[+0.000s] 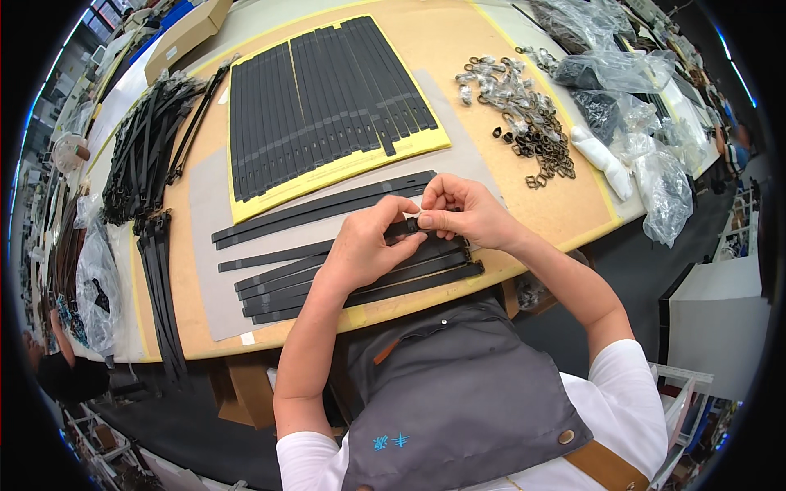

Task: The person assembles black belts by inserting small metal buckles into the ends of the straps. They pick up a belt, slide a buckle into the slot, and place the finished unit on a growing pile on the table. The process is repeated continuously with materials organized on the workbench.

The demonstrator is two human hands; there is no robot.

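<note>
Both hands meet over the front part of the table, around the end of one black strap (282,255). My left hand (368,241) pinches the strap close to its right end. With thumb and forefinger pressed together, my right hand (467,217) grips the very tip, where a small dark piece and something whitish show; the fingers hide their exact shape. Beyond my hands lie a few flat black straps (327,209), side by side. Nearer to me, several more straps (368,286) lie fanned out, with dark metal fittings at their right ends.
A yellow board (442,137) carries a row of black straps (327,98). Loose metal rings and hooks (544,147) are heaped at the right, beside clear plastic bags (663,192). At the left, bundled straps (155,135) lie, some hanging over the table's front edge (168,327).
</note>
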